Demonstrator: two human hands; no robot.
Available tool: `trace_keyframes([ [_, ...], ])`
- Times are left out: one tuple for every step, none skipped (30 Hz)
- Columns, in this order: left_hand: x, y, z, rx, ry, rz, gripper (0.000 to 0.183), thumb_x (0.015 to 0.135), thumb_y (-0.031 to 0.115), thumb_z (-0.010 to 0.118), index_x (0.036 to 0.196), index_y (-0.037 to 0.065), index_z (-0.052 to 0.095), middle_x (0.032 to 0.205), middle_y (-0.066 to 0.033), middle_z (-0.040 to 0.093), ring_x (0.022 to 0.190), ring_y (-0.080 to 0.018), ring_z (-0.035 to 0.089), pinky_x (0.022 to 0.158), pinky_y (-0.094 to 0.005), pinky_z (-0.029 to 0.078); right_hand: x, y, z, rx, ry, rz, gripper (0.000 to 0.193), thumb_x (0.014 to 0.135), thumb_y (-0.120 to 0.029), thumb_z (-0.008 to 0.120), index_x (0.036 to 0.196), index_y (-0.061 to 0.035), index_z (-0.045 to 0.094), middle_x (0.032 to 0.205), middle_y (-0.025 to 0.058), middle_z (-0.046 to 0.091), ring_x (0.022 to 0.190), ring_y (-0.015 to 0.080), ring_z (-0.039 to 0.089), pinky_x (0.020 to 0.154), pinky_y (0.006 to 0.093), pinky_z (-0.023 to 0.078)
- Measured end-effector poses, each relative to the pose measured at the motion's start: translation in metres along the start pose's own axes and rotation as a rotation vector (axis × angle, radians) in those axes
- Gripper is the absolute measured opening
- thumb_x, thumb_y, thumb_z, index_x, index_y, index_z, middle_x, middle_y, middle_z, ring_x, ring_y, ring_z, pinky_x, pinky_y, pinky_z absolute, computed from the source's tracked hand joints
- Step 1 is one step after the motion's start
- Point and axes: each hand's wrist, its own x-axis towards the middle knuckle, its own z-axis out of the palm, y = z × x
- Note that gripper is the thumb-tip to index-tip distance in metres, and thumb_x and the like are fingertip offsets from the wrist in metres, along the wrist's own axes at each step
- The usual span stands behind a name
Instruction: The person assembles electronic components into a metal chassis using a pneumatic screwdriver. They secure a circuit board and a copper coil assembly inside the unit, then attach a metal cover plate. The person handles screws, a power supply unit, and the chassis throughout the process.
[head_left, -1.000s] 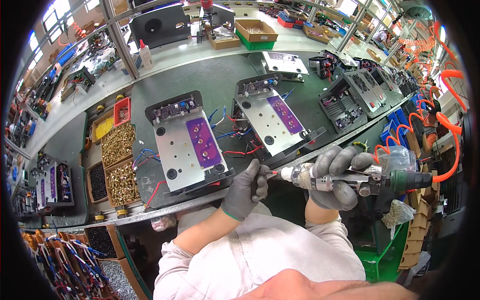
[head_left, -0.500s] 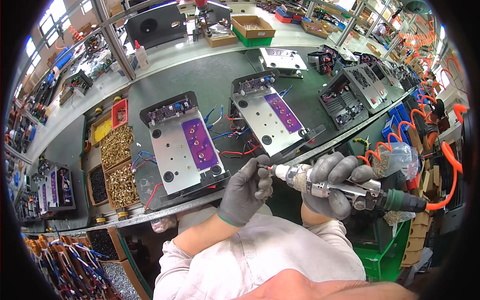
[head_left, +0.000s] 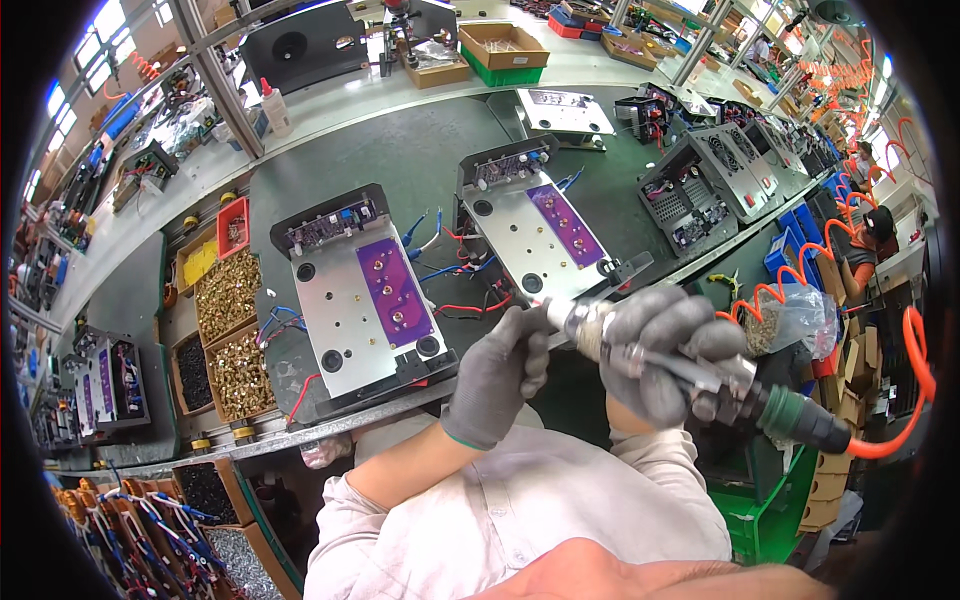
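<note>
In my right hand (head_left: 668,345) is an air screwdriver (head_left: 640,362) with a metal body, blurred by motion, its nose pointing left. My gloved left hand (head_left: 495,378) is at the tool's tip, thumb and fingers pinched together. Whatever they pinch is too small or hidden to make out. Both hands are just above the bench's near edge. Beyond them lie two open units: a left metal plate (head_left: 325,325) with a purple circuit board (head_left: 392,292), and a right metal plate (head_left: 515,235) with a similar purple board (head_left: 565,225).
Bins of brass fittings (head_left: 228,290) and black screws (head_left: 193,375) line the left side. A red coiled air hose (head_left: 915,360) runs from the tool to the right. Grey housings (head_left: 695,195) stand at the right, with a glue bottle (head_left: 275,108) at the back.
The screwdriver and my right hand have shifted a little up and left, now blurred. My left hand has moved slightly right and up, staying at the tool's tip.
</note>
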Motion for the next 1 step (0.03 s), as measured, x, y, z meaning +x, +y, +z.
trace_keyframes([
  [0.0011, -0.002, -0.0081, 0.126, 0.035, -0.009, 0.05, 0.1, 0.045, 0.043, 0.125, 0.003, 0.051, 0.078, 0.0012, 0.055, 0.062, -0.0082, 0.046, 0.049, -0.0218, 0.035, 0.0, 0.0008, 0.0, -0.001, 0.0, 0.0, 0.045, 0.082, -0.034, 0.07, 0.114, -0.0113, 0.048, 0.082, 0.0104, 0.055, 0.063, 0.0231, 0.058, 0.049, 0.0349, 0.053],
])
